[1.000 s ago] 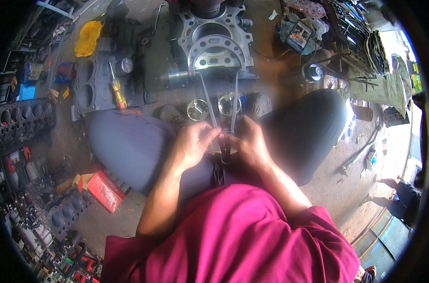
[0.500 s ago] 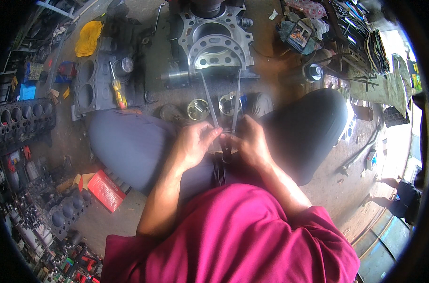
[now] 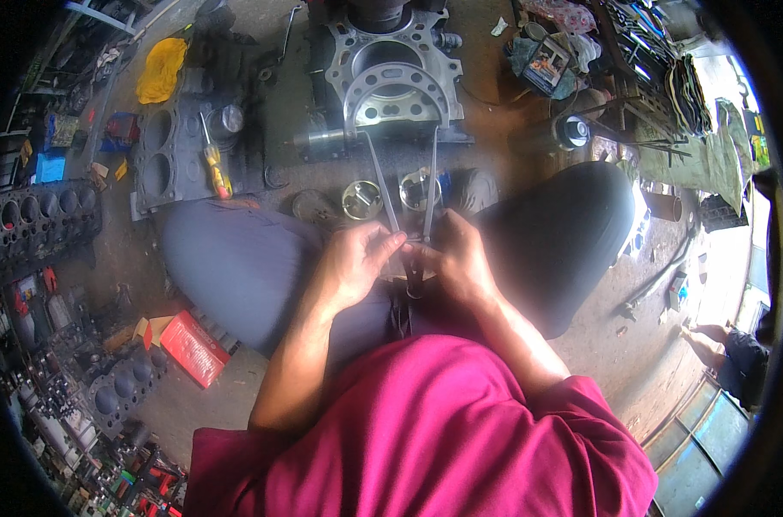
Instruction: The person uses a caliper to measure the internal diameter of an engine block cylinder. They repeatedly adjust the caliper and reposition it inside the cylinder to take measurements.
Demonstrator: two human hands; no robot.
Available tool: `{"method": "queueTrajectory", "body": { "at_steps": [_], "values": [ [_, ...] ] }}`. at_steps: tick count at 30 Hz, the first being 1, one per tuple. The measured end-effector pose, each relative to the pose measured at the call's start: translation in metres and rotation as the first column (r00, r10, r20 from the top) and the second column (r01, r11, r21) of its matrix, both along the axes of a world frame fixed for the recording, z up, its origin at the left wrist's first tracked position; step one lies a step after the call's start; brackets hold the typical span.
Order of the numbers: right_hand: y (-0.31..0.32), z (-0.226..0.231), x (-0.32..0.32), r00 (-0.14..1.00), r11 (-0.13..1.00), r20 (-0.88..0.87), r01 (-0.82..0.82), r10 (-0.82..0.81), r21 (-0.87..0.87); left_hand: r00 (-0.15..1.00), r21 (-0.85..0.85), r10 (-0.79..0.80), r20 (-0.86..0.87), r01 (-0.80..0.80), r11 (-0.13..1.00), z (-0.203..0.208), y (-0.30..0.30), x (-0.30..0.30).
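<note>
My left hand (image 3: 354, 263) and my right hand (image 3: 459, 261) are closed on a slim metal spring caliper (image 3: 383, 189) between my knees. Fingers of both hands meet near its crossbar, where the small parts are partly hidden. Its two legs spread away from me, their tips near the lower edge of a grey engine block (image 3: 454, 82). I cannot tell whether the tips touch the metal. A curved metal piece with holes (image 3: 394, 110) shows at the block's near end. Below the legs are two round pistons (image 3: 352, 207), (image 3: 410, 197), close to my shoes (image 3: 478, 191).
Another engine block (image 3: 156, 129), with a yellow-handled screwdriver (image 3: 213, 159) on it, lies left. A yellow cloth (image 3: 161, 71) is beyond. More blocks (image 3: 38, 215) and a red box (image 3: 193, 347) line the left. Tools crowd the upper right; another person's legs (image 3: 723, 338) show at the right edge.
The caliper's right leg tip has shifted slightly to the left, while my hands stay nearly in place. At the right edge, the other person's legs have moved a little.
</note>
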State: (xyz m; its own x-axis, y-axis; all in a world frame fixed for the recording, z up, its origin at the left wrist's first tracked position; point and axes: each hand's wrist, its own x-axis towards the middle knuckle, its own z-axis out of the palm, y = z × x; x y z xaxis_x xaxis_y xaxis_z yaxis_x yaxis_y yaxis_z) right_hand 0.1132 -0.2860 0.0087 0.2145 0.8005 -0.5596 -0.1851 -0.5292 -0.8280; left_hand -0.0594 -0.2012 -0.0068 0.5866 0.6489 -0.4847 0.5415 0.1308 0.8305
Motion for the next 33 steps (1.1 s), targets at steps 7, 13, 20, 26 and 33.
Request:
{"method": "queueTrajectory", "body": {
  "at_steps": [7, 13, 20, 26, 33],
  "values": [
    [-0.0006, -0.0019, -0.0003, 0.999, 0.998, 0.032, -0.013, 0.011, 0.055, 0.999, 0.026, -0.022, 0.024, 0.021, 0.999, -0.0015, 0.0007, 0.0001],
    [-0.0012, -0.0004, 0.0005, 1.000, 0.999, 0.030, -0.011, 0.010, 0.037, 0.999, 0.034, -0.023, 0.033, 0.022, 0.999, -0.0025, 0.0001, -0.0001],
    [-0.0013, -0.0002, -0.0002, 0.998, 0.997, 0.056, -0.013, 0.009, 0.071, 0.999, 0.040, -0.022, 0.035, 0.021, 0.999, -0.0022, -0.0005, -0.0001],
    [-0.0002, -0.0027, -0.0004, 0.999, 0.998, 0.040, -0.009, 0.007, 0.069, 1.000, 0.019, 0.002, 0.012, -0.002, 1.000, -0.0013, -0.0009, 0.0006],
    [0.0003, -0.0010, 0.0003, 1.000, 1.000, -0.026, 0.006, -0.005, 0.023, 1.000, 0.039, -0.003, 0.031, 0.001, 0.999, -0.0055, -0.0003, 0.0002]
  ]
}}
